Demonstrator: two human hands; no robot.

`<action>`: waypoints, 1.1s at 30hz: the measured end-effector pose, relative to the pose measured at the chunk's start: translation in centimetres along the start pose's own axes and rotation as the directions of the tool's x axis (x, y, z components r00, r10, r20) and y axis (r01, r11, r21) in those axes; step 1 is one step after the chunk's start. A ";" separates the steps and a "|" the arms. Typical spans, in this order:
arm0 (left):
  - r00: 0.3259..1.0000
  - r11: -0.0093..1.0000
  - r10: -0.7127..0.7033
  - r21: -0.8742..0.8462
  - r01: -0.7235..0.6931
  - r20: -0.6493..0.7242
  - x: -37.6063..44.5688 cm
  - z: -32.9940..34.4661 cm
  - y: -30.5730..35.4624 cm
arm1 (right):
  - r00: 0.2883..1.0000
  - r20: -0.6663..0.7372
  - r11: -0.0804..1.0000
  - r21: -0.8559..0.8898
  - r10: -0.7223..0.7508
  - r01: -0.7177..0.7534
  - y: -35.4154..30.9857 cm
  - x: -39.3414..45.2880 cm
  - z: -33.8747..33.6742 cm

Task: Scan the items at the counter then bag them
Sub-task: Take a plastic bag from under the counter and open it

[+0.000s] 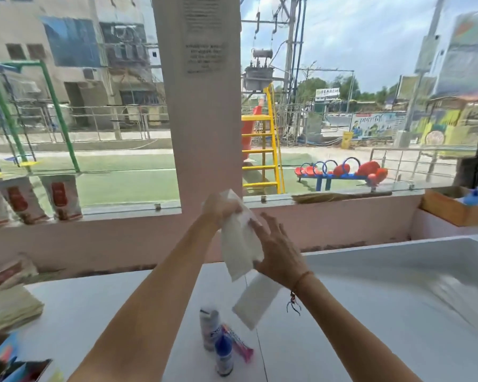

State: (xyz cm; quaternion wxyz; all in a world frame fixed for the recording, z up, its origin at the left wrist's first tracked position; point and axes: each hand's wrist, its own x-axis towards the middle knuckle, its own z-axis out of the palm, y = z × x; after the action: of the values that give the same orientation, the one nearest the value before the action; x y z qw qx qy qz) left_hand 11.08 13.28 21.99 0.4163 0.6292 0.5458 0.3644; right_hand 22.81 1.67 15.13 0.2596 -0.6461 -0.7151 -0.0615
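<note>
My left hand (218, 209) clenches the white paper bag (239, 238) by its top; my right fingers (262, 224), spread flat, pry it open for the bottles (217, 341) below.

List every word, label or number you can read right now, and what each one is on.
"SEARCH": white signboard outside, across the road; partly blurred.
Paper notice on the pillar: print too blurred to read.
Two bottles and pink packet on the counter: labels blurred.
Red-labelled pouches on the sill: unreadable.
White bag in both hands: no print visible.
</note>
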 end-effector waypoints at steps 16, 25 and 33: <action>0.798 0.834 0.551 0.194 -0.516 -0.244 5.3 -1.8 -1.9 | 0.959 -0.022 0.941 0.202 0.283 -0.273 3.2 10.6 2.5; 0.768 0.887 0.441 -0.093 -0.452 0.464 7.8 -8.3 -2.4 | 0.963 -0.118 0.903 0.391 0.241 -0.178 6.2 13.5 0.3; 0.792 0.917 0.384 -0.296 -0.268 0.474 8.9 -7.4 -1.0 | 0.835 -0.417 0.865 -0.484 -0.360 0.131 2.0 16.8 3.5</action>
State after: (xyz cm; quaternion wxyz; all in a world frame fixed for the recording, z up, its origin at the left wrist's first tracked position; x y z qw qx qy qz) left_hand 5.16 23.05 23.97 0.5442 0.7408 0.2521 0.3025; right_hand 23.16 18.41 19.24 0.2715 -0.5500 -0.6710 -0.4166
